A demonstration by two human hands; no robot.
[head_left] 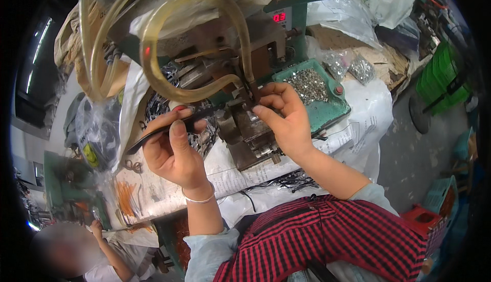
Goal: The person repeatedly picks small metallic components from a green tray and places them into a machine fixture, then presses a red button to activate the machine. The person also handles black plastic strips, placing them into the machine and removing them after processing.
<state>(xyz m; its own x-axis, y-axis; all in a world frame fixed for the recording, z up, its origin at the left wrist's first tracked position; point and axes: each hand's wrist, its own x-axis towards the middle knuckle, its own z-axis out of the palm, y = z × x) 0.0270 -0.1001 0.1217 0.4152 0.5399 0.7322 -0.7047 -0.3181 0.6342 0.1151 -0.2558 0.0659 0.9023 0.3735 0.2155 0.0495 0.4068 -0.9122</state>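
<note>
Pinching a slender black strip [208, 113], the left hand [176, 151] seemingly steadies it near a grey metal fixture [249, 128], the right hand's [290, 121] hold unclear.

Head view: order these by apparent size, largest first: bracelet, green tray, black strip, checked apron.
1. Checked apron
2. Green tray
3. Black strip, partly hidden by fingers
4. Bracelet

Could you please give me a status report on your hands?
Left hand: holding dark strip. Right hand: at metal block, grip unclear. Yellowish hose looping near both hands.
</note>
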